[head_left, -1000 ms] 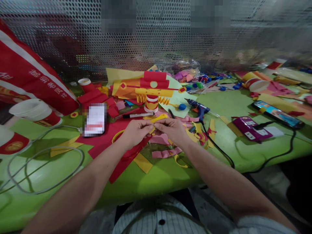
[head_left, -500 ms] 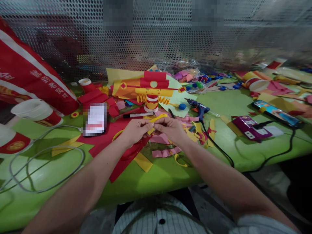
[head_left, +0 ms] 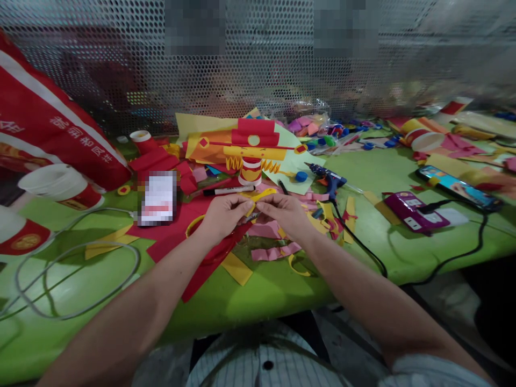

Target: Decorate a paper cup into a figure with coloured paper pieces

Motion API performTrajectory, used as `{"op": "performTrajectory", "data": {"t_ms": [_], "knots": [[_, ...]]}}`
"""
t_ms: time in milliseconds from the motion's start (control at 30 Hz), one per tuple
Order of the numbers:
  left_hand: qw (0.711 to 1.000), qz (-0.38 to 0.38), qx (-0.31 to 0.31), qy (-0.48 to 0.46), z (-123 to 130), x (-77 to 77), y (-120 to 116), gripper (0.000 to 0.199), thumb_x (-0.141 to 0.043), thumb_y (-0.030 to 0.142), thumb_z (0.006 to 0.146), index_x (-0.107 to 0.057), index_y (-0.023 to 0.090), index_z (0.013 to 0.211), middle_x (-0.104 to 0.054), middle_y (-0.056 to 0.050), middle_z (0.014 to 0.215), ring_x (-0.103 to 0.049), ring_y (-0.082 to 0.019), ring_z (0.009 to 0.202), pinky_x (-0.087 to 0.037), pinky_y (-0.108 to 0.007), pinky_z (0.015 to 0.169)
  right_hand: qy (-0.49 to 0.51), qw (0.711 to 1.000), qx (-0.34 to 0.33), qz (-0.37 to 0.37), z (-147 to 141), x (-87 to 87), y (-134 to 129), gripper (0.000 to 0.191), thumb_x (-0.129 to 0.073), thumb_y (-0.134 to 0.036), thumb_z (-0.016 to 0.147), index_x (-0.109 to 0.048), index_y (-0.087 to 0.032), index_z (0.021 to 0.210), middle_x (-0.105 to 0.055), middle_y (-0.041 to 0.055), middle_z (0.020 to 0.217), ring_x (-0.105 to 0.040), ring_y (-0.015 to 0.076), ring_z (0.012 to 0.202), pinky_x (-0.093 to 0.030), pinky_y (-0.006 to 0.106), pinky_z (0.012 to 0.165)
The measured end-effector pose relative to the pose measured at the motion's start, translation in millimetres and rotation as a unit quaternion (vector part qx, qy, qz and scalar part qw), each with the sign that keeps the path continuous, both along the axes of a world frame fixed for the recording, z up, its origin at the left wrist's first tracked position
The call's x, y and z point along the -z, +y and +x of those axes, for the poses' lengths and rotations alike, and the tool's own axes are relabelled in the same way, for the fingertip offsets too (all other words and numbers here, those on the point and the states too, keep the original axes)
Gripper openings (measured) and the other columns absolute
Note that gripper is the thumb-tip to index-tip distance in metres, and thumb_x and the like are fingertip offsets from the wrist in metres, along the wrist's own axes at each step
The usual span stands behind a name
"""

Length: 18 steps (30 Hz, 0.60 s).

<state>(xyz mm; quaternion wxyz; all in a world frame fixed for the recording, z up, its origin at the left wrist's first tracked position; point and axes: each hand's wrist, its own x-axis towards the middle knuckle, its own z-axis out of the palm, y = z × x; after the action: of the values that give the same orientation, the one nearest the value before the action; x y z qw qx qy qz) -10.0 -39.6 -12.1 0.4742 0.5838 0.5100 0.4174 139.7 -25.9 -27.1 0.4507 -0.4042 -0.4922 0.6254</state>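
Between my left hand [head_left: 226,214] and my right hand [head_left: 284,213] is a small yellow paper strip [head_left: 264,194]. The fingertips of both hands pinch it, close together above the paper scraps. Just beyond them stands a paper-cup figure [head_left: 250,171] with a red hat, a yellow face and folded yellow paper at its sides. A black-and-white marker [head_left: 229,190] lies in front of the figure. Beneath my left hand is a sheet of red paper [head_left: 177,239] with a yellow ring on it, partly hidden by my wrist.
A blue glue gun [head_left: 332,183] lies at right, its black cord trailing to the table edge. Further right are a purple box [head_left: 415,212] and a phone [head_left: 457,187]. White paper cups [head_left: 60,185] and a looped grey cable [head_left: 137,258] are at left. Pink strips [head_left: 276,251] lie in front.
The yellow strip has shifted slightly in my fingertips, and its lower end no longer shows below them. Both hands have otherwise hardly moved.
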Motion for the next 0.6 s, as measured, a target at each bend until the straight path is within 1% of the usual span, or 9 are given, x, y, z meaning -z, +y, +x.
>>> {"op": "performTrajectory", "data": {"t_ms": [133, 267, 433, 600], "knots": [[0.999, 0.028, -0.004, 0.039, -0.9, 3.9, 0.4, 0.018, -0.057, 0.033, 0.071, -0.065, 0.017, 0.072, -0.05, 0.004, 0.049, -0.042, -0.008, 0.045, -0.034, -0.021, 0.045, -0.02, 0.999, 0.009, 0.029, -1.1, 0.3, -1.1, 0.022, -0.073, -0.032, 0.055, -0.062, -0.016, 0.065, -0.062, -0.0031, 0.057, -0.056, 0.0079, 0.05, -0.05, 0.024, 0.052], [0.997, 0.049, -0.004, 0.064, -0.9, 6.3, 0.0, 0.021, -0.056, 0.036, 0.073, -0.066, 0.018, 0.076, -0.052, 0.004, 0.051, -0.043, -0.009, 0.046, -0.036, -0.021, 0.046, -0.06, 0.995, 0.021, 0.075, -1.1, 4.1, -1.1, 0.015, -0.068, -0.028, 0.059, -0.061, -0.016, 0.065, -0.06, -0.0032, 0.056, -0.054, 0.0077, 0.05, -0.047, 0.023, 0.052], [0.997, 0.049, -0.008, 0.065, -0.8, 5.6, 0.0, 0.016, -0.058, 0.034, 0.071, -0.064, 0.019, 0.073, -0.053, 0.005, 0.051, -0.045, -0.009, 0.046, -0.037, -0.021, 0.048, -0.114, 0.985, 0.033, 0.128, -1.1, 7.7, -1.3, 0.012, -0.063, -0.028, 0.063, -0.061, -0.017, 0.067, -0.061, -0.0015, 0.06, -0.055, 0.0094, 0.053, -0.047, 0.025, 0.054], [0.997, 0.032, -0.018, 0.073, 0.6, 3.3, -1.4, 0.015, -0.059, 0.033, 0.071, -0.063, 0.019, 0.071, -0.056, 0.004, 0.053, -0.048, -0.009, 0.047, -0.04, -0.022, 0.05, -0.182, 0.963, 0.059, 0.192, -1.4, 3.9, -3.8, 0.008, -0.06, -0.02, 0.064, -0.064, -0.017, 0.07, -0.067, 0.0007, 0.065, -0.059, 0.0112, 0.057, -0.049, 0.025, 0.056]]}}
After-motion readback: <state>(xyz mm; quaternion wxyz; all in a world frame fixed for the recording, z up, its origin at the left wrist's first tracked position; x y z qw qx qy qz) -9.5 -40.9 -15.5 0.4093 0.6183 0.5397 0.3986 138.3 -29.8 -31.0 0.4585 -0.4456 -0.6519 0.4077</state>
